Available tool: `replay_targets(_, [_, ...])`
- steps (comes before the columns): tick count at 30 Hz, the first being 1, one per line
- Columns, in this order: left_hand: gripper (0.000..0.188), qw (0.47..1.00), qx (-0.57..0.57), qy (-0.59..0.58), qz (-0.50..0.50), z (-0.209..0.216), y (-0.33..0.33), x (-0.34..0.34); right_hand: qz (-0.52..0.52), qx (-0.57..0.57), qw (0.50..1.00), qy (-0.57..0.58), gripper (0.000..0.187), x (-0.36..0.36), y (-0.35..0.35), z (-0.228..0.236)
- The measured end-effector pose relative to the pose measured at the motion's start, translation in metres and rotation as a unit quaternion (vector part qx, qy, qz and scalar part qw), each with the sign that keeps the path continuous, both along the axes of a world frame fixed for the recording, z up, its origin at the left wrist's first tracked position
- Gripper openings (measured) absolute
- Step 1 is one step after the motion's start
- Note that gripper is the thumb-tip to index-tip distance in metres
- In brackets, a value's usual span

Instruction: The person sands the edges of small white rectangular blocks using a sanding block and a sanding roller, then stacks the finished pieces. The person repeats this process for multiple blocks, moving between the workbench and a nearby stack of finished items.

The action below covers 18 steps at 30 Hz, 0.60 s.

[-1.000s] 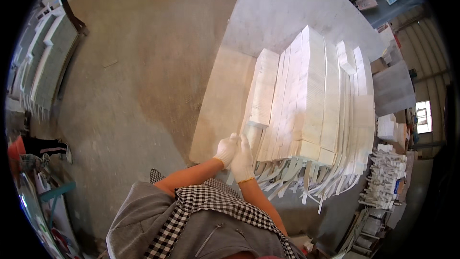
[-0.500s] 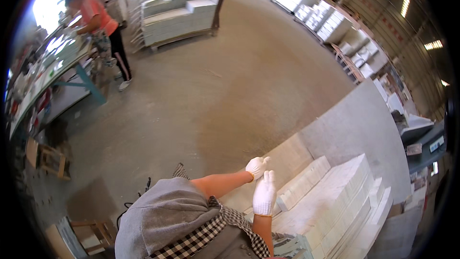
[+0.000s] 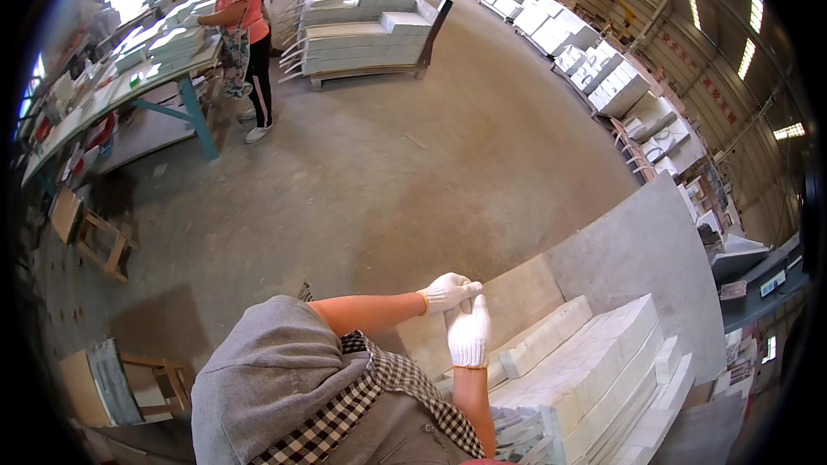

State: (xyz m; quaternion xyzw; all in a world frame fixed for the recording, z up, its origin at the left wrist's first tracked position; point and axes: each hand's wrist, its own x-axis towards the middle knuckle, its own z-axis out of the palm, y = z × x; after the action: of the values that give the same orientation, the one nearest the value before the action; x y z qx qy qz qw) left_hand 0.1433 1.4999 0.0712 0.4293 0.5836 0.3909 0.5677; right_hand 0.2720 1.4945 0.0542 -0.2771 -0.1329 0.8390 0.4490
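Note:
My left hand (image 3: 448, 292), in a white knit glove, reaches in from the left with its fingers closed. Just below it, my right hand (image 3: 469, 332), gloved in the same way, points upward with its fingers bent against the left fingertips. Both hands meet in front of my body, and anything pinched between them is too small to make out. Beneath and to the right of them lie stacked pale white blocks (image 3: 594, 353) in long rows. A tan board (image 3: 508, 288) lies behind the hands.
A grey panel (image 3: 637, 245) borders the blocks on the far side. At the far left a person in a coral shirt (image 3: 241, 4) stands at a long workbench (image 3: 164, 86). Wooden stools (image 3: 95, 237) stand at left. Loaded pallets (image 3: 370, 43) stand farther back.
My right hand's fingers, stretched upward before, now bend in against my left hand. My left hand has shifted slightly left. The view has turned, moving the background rightward at the upper left.

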Motion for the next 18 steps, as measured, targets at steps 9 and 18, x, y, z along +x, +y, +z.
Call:
replay_targets(9, [0.045,0.953,0.06,0.244,0.169,-0.007,-0.007,-0.075,0.058,0.086,0.994,0.017,0.053,-0.097,-0.011,-0.002])
replay_targets(18, [0.049,0.903,0.02,0.332,0.271,-0.008,-0.04,-0.217,0.205,0.157,0.962,0.085,0.069,-0.207,-0.087,0.043])
